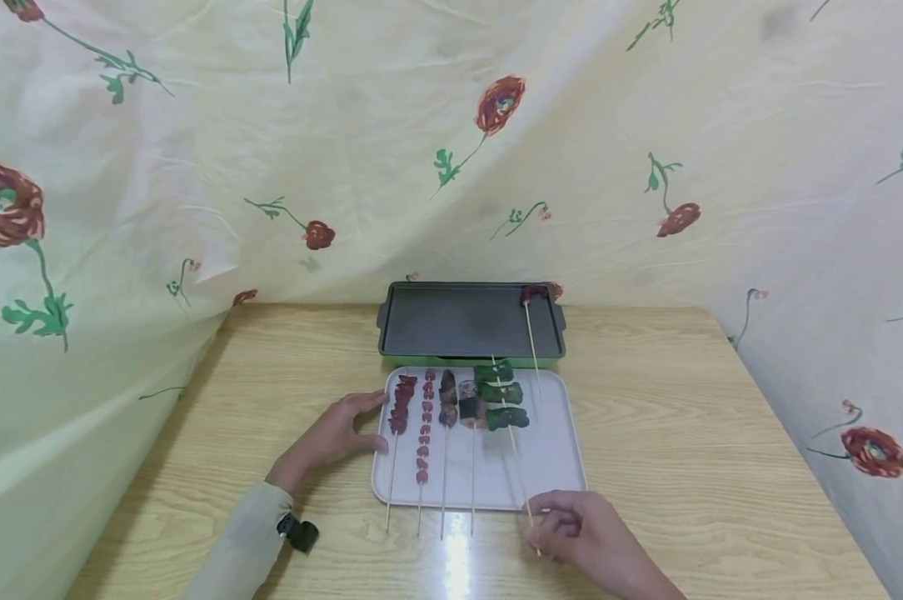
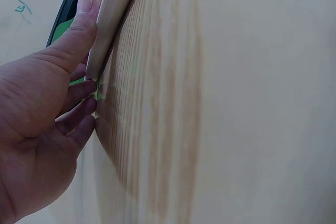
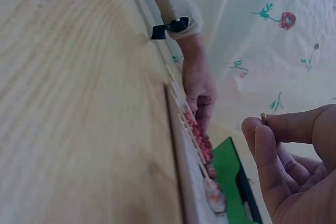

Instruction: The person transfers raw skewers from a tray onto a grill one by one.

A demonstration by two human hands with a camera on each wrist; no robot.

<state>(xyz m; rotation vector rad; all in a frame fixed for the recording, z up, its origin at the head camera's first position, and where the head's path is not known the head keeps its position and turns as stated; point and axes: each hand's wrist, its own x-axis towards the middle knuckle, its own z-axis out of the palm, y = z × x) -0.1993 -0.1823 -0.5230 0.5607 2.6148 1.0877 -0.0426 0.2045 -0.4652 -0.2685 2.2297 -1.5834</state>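
Observation:
My left hand [image 1: 341, 429] holds the left edge of a white tray [image 1: 552, 458]; in the left wrist view the thumb lies along the rim and the other fingers bend against its side. Between thumb and fingertips, my right hand [image 1: 586, 533] pinches the bare stick end of a skewer of green pepper pieces [image 1: 506, 417]. Its far end is over the tray's right half. Left of it on the tray lie a dark red meat skewer [image 1: 402, 404], a skewer of small red pieces [image 1: 425, 429] and two skewers with dark and pale pieces [image 1: 448, 400].
Directly behind the tray stands a dark rectangular grill pan [image 1: 451, 321] with a green base. One dark red skewer [image 1: 529, 321] rests across its right side, stick pointing toward me. A flowered cloth [image 1: 391, 192] hangs behind and beside the wooden table [image 1: 661, 400].

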